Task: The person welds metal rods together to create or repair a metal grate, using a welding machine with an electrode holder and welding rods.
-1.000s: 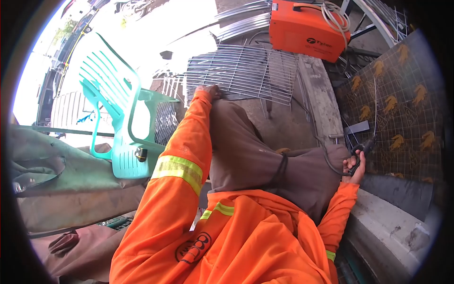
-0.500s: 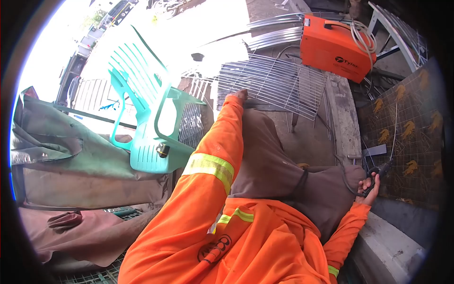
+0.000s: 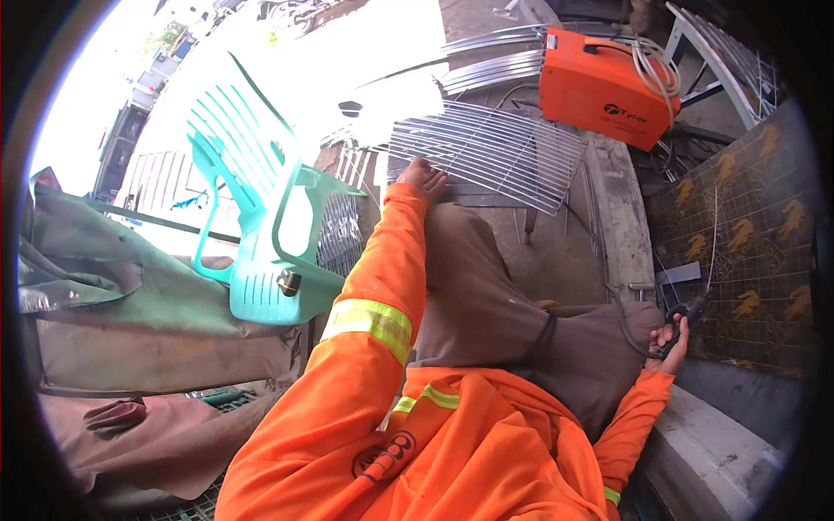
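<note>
My left hand rests at the lower left edge of a wire grid, its fingers apart. The grid lies tilted over a dark metal surface. At the right, my right hand is wrapped round a black electrode holder. A thin rod points up from the holder, and a dark cable loops down to it. A brown apron covers my lap.
A green plastic chair stands left of my left arm. An orange Tyler machine with a coiled cable sits at the upper right. A concrete curb and a patterned board are at the right. Draped sheets hang at the left.
The view has shifted slightly, so most things sit further left. The fingers of my left hand have spread at the grid's edge. My right hand still holds the electrode holder.
</note>
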Available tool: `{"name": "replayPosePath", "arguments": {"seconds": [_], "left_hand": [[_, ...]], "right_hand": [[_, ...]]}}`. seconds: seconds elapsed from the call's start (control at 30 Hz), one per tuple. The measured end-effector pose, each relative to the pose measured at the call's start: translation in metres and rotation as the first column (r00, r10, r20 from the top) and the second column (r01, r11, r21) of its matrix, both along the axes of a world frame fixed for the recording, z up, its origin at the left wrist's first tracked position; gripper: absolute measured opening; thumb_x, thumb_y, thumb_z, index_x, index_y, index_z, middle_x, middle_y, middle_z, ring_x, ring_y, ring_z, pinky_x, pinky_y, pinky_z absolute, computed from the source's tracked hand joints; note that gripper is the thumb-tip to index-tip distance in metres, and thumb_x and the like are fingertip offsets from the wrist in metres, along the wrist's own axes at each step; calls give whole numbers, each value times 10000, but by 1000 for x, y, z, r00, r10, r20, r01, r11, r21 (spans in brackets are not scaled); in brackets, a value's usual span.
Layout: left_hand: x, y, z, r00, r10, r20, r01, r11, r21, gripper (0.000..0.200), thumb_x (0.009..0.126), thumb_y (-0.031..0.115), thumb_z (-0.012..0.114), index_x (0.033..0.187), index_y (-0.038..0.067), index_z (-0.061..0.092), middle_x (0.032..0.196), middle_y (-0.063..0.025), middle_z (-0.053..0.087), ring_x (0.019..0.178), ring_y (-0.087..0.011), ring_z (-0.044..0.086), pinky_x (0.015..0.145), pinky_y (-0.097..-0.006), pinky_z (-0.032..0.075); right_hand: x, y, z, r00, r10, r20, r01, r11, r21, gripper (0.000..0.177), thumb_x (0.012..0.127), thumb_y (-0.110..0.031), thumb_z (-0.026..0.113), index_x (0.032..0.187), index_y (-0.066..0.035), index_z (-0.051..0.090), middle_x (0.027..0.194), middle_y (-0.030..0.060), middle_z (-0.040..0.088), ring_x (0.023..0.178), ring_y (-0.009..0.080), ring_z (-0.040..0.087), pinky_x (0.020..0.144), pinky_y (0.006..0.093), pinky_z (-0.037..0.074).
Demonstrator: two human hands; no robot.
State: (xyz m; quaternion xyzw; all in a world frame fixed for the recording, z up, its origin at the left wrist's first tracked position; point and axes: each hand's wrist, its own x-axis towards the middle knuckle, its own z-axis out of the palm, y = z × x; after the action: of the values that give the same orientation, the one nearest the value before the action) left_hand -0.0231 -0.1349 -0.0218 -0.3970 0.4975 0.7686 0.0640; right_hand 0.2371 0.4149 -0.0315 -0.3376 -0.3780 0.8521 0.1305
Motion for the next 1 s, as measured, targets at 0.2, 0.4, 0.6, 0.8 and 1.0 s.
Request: {"name": "replayPosePath", "arguments": {"seconds": [0.2, 0.4, 0.6, 0.8, 1.0], "left_hand": [[-19, -2, 3, 951, 260, -166, -208, 939, 275, 580, 987, 286, 639, 1420, -29, 416, 1433, -169, 493, 1220, -290, 564, 935, -361, 561], [-27, -8, -2, 973, 115, -199, -83, 984, 160, 541, 1016, 218, 613, 1476, 0, 432, 1554, -185, 410, 1255, -281, 528, 988, -355, 514], [-27, -6, 4, 972, 74, -223, -31, 981, 193, 363, 1010, 233, 623, 1282, 16, 519, 1276, -119, 527, 1142, -264, 546, 953, -346, 527], [-45, 4, -15, 975, 180, -126, -135, 943, 304, 340, 1045, 290, 570, 1281, 47, 541, 1146, -130, 568, 1051, -258, 570, 919, -452, 524], [-48, 14, -25, 965, 115, -234, -42, 955, 295, 428, 1086, 456, 414, 1223, 84, 575, 1030, -95, 608, 856, -221, 545, 857, -472, 517]], "right_hand": [[2, 6, -7, 997, 67, -34, -67, 998, -18, 252, 1024, -387, 605, 1114, -154, 637, 630, -53, 469, 529, 60, 482, 598, 273, 580], [1, 5, -6, 997, 65, -37, -66, 998, -17, 247, 1024, -386, 604, 1104, -154, 635, 627, -56, 463, 530, 61, 474, 600, 276, 575], [-1, -2, 2, 999, 44, 29, -44, 999, 14, 248, 1010, -409, 620, 1086, -173, 628, 630, -64, 458, 533, 55, 452, 595, 256, 528], [0, -1, 1, 999, 28, 38, -29, 999, 33, 247, 1007, -412, 624, 1085, -178, 626, 628, -64, 453, 525, 55, 440, 596, 252, 523], [-2, -5, 6, 998, 30, 47, -31, 999, 35, 236, 1010, -399, 625, 1089, -176, 632, 628, -63, 457, 523, 54, 442, 582, 249, 524]]}}
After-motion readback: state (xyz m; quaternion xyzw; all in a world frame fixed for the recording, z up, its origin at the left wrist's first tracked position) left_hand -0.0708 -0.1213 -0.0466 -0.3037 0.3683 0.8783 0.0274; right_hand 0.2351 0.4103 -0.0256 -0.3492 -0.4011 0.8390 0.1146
